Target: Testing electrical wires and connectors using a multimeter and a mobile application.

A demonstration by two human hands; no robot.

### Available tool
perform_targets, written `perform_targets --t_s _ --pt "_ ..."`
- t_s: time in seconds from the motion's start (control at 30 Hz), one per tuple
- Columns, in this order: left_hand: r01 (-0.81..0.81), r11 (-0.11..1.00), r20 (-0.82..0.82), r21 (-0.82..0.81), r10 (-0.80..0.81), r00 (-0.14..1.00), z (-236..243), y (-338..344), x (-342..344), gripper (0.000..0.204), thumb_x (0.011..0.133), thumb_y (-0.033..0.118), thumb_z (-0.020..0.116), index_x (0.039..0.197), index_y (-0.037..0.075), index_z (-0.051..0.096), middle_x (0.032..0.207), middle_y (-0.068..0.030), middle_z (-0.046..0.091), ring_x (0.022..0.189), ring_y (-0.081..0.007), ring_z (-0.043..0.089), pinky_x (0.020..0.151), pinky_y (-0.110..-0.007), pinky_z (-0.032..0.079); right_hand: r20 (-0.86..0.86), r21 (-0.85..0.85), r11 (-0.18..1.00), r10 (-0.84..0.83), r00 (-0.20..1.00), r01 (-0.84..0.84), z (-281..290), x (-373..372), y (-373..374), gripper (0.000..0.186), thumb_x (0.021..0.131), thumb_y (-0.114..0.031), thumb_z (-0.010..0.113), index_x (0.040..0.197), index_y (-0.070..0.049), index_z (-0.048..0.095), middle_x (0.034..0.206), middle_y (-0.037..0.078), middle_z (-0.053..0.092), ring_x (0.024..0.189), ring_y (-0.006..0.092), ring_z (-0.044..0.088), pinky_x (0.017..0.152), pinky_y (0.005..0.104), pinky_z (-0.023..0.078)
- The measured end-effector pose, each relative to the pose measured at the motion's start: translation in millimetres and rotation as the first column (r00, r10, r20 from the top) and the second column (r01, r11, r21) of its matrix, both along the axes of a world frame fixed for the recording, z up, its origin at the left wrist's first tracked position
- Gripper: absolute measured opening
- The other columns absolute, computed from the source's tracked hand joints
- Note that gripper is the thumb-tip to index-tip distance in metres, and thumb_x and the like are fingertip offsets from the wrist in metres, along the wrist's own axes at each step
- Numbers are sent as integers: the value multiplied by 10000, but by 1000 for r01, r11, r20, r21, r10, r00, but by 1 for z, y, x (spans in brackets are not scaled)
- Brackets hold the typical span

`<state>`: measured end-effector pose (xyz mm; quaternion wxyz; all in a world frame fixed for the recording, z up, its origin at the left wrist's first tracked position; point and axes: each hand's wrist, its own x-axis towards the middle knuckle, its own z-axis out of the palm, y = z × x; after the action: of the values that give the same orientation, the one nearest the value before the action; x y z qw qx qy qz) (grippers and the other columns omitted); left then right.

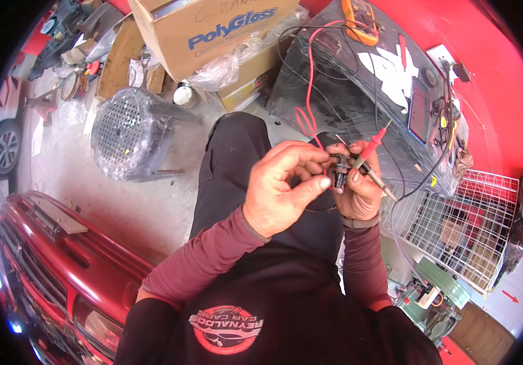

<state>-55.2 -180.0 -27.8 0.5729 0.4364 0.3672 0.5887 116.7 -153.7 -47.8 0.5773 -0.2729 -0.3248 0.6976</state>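
In the middle of the head view, my left hand point(283, 185) has curled fingers and thumb on a small black ribbed component point(339, 171). My right hand point(359, 201) grips that component from the right, along with a red test probe point(370, 146) pointing upward and a dark, metal-ended slim tool point(376, 179) slanting down to the right. A red lead point(310, 91) and thin black cables run from around my hands up to the dark worktop. Part of the component is hidden behind my fingers.
A wrapped worktop point(310, 67) holds an orange multimeter point(362, 21) and a phone point(418, 106). Around me are cardboard boxes point(213, 36), a plastic-wrapped perforated stool point(124, 131), a red car front point(73, 243), a wire basket point(456, 228) and a green machine point(444, 280).
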Motion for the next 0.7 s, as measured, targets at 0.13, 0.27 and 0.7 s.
perform_targets --t_s 0.13,0.27,0.7 --pt "-31 998 -196 62 42 980 0 2 -4 180 854 -21 712 1030 -25 678 1052 -86 602 927 -134 612 786 -261 503 -98 -16 997 68 993 -70 -11 7 -1 464 850 -97 747 1235 -27 499 1205 283 621 887 224 675 583 200 488" --pt "-10 997 -206 79 26 978 2 4 -3 186 836 -22 727 1019 -19 696 1032 -86 608 901 -132 618 760 -259 504 -127 -3 995 103 987 -104 -13 6 -1 452 855 -100 747 1221 -21 495 1198 300 617 895 227 685 578 189 483" --pt "36 994 -354 102 3 935 8 10 -5 130 808 22 749 932 9 714 908 -72 638 786 -135 606 664 -270 485 -52 21 991 130 990 -129 -21 13 2 379 863 -91 738 1183 -37 543 1164 283 636 865 175 676 521 176 424"
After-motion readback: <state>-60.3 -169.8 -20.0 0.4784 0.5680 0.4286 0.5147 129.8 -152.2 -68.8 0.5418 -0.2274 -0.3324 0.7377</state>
